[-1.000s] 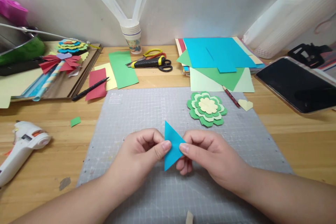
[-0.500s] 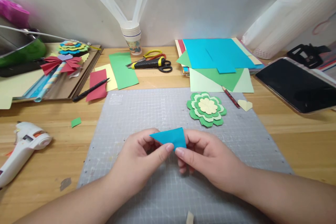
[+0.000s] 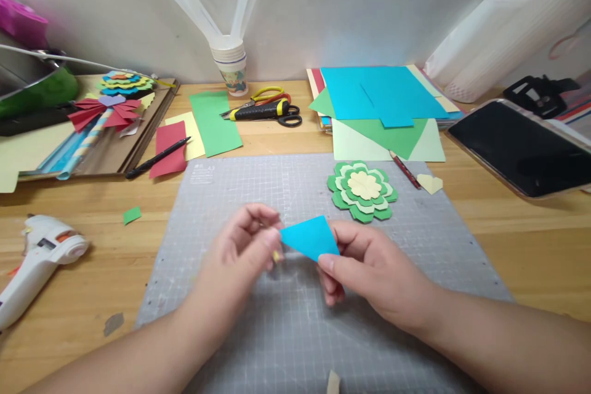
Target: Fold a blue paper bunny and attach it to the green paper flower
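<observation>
A small folded blue paper triangle (image 3: 310, 236) is held just above the grey cutting mat (image 3: 295, 332). My right hand (image 3: 369, 274) pinches its right corner between thumb and fingers. My left hand (image 3: 240, 255) is smeared by motion, its fingers curled at the triangle's left tip; whether they grip the paper is unclear. A layered green and cream paper flower (image 3: 362, 191) lies on the mat, up and to the right of my hands.
A glue gun (image 3: 34, 258) lies at the left edge. Behind the mat: scissors (image 3: 268, 109), green, yellow and red paper pieces, a black pen (image 3: 157, 157), a cup of sticks (image 3: 231, 64), stacked coloured sheets (image 3: 383, 101), a pencil (image 3: 406, 170). A dark tablet (image 3: 521, 144) sits right.
The blue triangle has turned from standing upright to lying sideways. My left hand has shifted left and up from its middle to its tip, while my right hand keeps its pinch.
</observation>
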